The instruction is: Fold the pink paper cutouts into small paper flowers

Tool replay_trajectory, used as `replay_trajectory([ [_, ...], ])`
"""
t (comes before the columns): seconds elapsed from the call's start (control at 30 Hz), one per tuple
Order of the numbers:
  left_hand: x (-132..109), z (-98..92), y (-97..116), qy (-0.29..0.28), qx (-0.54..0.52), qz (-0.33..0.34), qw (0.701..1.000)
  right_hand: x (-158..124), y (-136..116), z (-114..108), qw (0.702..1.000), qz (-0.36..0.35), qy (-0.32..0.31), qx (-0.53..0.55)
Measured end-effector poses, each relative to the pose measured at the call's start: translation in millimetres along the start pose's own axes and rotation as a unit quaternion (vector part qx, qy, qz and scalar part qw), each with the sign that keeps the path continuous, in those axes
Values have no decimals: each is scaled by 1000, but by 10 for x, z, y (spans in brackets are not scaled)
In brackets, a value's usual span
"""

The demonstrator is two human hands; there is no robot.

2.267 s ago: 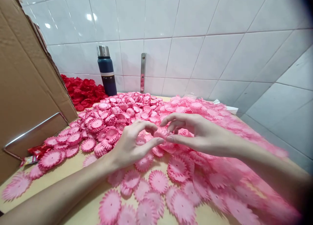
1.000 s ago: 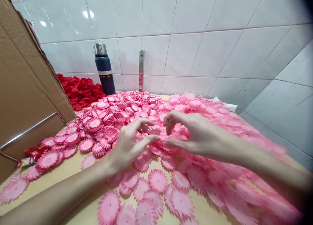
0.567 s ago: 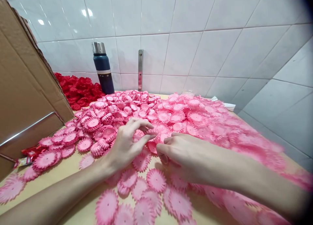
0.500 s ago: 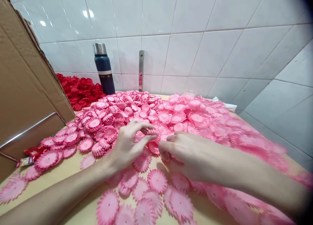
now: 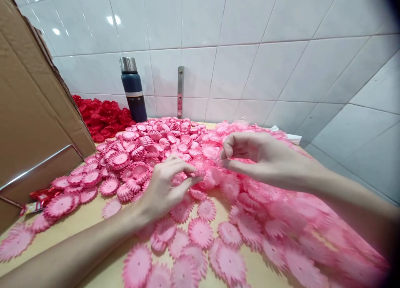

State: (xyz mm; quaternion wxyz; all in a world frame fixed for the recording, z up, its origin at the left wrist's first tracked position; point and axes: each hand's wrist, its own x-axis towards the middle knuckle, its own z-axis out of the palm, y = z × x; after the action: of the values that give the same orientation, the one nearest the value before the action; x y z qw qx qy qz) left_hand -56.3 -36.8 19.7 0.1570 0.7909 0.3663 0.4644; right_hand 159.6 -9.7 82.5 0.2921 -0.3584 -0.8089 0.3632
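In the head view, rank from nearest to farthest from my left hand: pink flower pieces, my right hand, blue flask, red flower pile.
1. Pink flower pieces, touching the left hand.
2. Right hand, just across to the right.
3. Red flower pile and blue flask, back left by the wall: too close to call.

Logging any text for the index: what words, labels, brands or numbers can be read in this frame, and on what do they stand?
Nothing here can be read as text.
On the red wrapper at the left: pale markings, too small and blurred to read.
On the dark blue bottle: a pale band, no legible lettering.
On the cardboard box: no print shows.
On the pink flower pieces: no marks.
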Motion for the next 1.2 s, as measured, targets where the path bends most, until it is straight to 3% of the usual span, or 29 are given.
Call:
replay_trajectory([
  [0.1,-6,17,9,5,2,-29,1000,17,18,12,996,25,24,81],
  [0.2,-19,33,12,23,-20,-72,997,23,14,31,996,19,41,83],
  [0.33,-28,27,12,23,-55,-92,994,19,26,37,997,-7,73,28],
  [0.47,-18,17,12,21,-85,-67,994,16,65,42,986,-53,141,-74],
  [0.63,-12,33,8,43,-118,-62,990,11,63,59,973,-103,152,-139],
  [0.73,-21,45,-7,29,-188,-79,978,-6,31,62,968,-102,107,-202],
  [0.9,-25,49,-23,12,-250,-91,964,-24,-42,94,987,-72,-51,-135],
  [1.0,-2,30,3,6,-195,-80,977,-23,-82,130,991,-58,-61,-105],
  [1.1,29,2,40,-8,-108,-58,992,-26,-92,166,991,-66,-32,-116],
  [1.2,47,-14,63,-29,-89,-44,995,-33,-78,198,988,-86,-29,-123],
])
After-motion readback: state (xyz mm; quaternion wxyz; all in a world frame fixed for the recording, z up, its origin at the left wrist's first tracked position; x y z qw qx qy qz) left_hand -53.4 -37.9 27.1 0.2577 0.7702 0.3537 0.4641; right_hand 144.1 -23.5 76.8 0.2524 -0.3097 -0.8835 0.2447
